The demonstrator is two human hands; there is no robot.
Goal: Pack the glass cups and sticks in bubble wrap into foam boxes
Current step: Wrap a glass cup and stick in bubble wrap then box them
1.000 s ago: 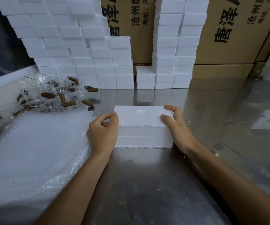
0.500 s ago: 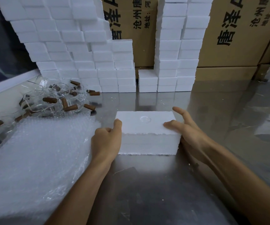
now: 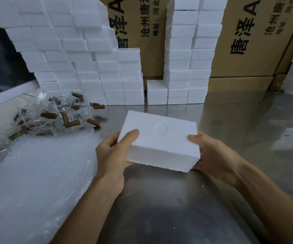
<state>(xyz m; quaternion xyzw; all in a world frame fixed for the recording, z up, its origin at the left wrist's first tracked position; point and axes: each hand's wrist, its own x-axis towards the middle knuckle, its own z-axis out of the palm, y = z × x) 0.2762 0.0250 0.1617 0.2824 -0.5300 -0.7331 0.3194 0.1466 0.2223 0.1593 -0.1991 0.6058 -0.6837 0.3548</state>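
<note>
Left hand (image 3: 113, 155) and right hand (image 3: 210, 155) are each clamped on an end of 1 foam box (image 3: 159, 140), tilted just above the steel table (image 3: 177, 208). Looks like the opening step; next the lid needs prying off. Glass cups (image 3: 36, 118) and bubble wrap (image 3: 36, 182) wait left.

White foam, brown sticks, grey steel

The foam box (image 3: 159, 138) is plain white; stick handles (image 3: 71, 123) brown; table (image 3: 230, 120) dull grey; cartons (image 3: 247, 41) tan with black lettering; bubble wrap (image 3: 36, 173) apparently clear, dotted.
</note>
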